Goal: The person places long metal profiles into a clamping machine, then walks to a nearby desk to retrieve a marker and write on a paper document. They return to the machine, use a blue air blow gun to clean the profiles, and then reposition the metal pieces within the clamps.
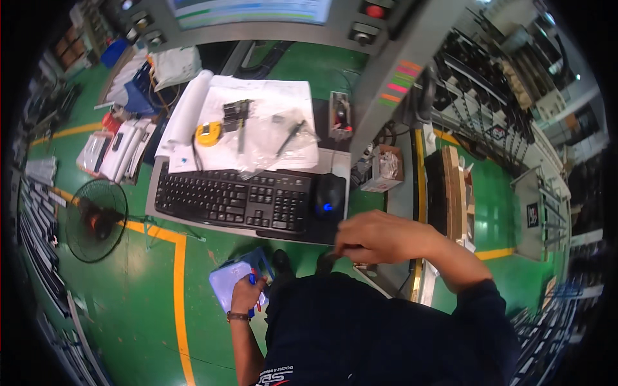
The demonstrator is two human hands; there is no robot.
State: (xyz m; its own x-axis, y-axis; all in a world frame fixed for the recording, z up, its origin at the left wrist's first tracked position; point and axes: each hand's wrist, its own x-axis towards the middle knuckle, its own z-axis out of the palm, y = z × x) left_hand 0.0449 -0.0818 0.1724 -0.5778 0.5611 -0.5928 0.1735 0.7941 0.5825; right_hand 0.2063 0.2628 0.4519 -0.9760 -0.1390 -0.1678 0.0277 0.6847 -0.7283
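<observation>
A person at a factory-floor workstation has the left hand curled around a blue pen, with a red pen beside it, over a pale pad. The pad sits low, below the tabletop and to the left of the person's feet, with a blue frame just behind it; whether the frame bears its weight cannot be told. The right hand, fingers bent and knuckles up, is near the tabletop's front edge, just below a black mouse; whether it holds anything is hidden from view.

Good handling here, by the look of it, calls for a firm thumb on the pad, its face level, and both pen tips turned away from the sheet to spare it stray marks. The right wrist would do well to clear the edge and come down on the mouse from above, without nudging the keyboard alongside. Behind the keys, a yellow tape measure and a clear plastic bag lie on loose white sheets, which a careless sleeve could drag.
</observation>
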